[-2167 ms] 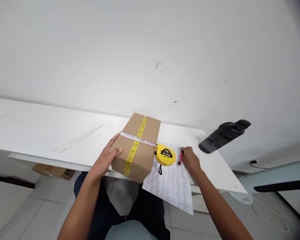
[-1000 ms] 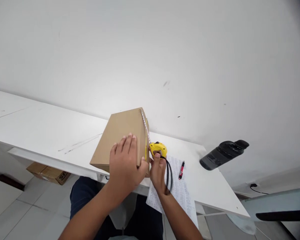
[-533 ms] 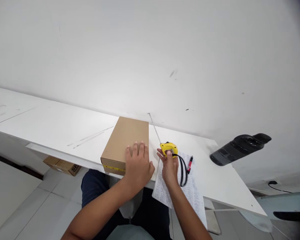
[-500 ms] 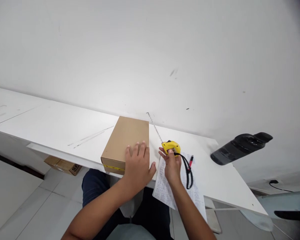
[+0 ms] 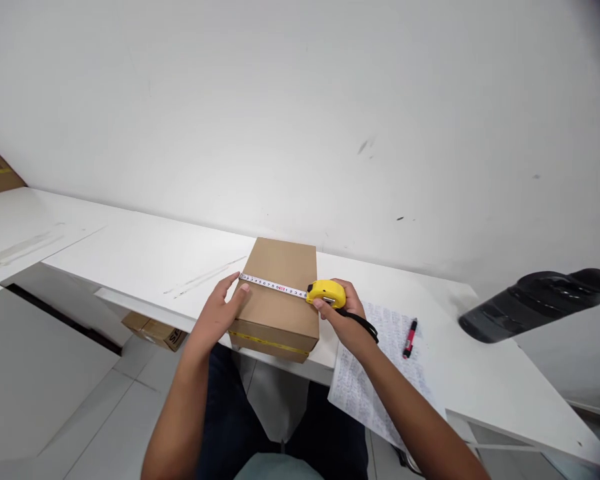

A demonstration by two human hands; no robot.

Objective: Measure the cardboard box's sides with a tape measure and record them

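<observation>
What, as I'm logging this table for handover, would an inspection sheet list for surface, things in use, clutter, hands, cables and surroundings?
Surface: white table, streaked with scuffs.
Things in use: tape measure, its blade laid across the cardboard box.
Clutter: pen on written paper that overhangs the front edge; dark bottle.
Hands: left hand at the blade's end; right hand holding the tape measure.
Cables: none clear; dark item past the paper's edge unidentifiable.
Surroundings: marked wall; one box far left, another box below the table.

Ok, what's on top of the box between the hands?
A white tape blade lies across the box, the left hand at its end. The surface directly beneath them is covered.
</observation>
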